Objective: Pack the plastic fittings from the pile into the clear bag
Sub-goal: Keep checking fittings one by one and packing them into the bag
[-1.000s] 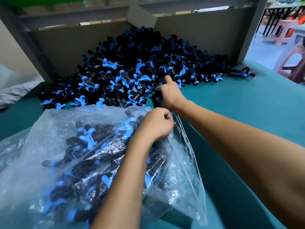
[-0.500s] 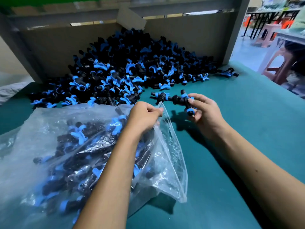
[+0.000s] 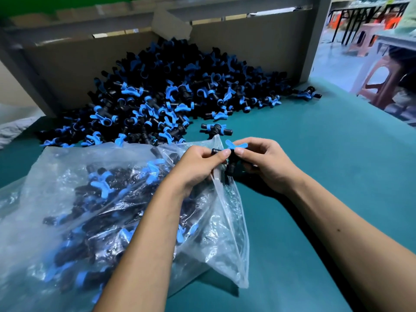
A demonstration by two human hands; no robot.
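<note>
A big pile of black and blue plastic fittings (image 3: 171,97) lies at the back of the green table (image 3: 315,176). The clear bag (image 3: 108,212), holding several fittings, sits at the front left. My left hand (image 3: 195,165) grips the bag's mouth edge at its right corner. Just to its right, my right hand (image 3: 265,165) pinches one black fitting with a blue handle (image 3: 234,149) over the bag's opening. My left thumb and fingertips touch that fitting's end. One loose fitting (image 3: 216,128) lies on the table just beyond my hands.
A cardboard wall (image 3: 247,48) and grey frame post (image 3: 315,41) back the pile. A stray fitting (image 3: 308,94) lies at the pile's far right. The table edge runs along the right, with plastic stools (image 3: 382,82) beyond. White cloth (image 3: 13,129) sits at far left.
My right hand came back from the pile with fittings and moved left to the bag's mouth. One fitting now lies on the table. My left hand kept its hold on the bag.
</note>
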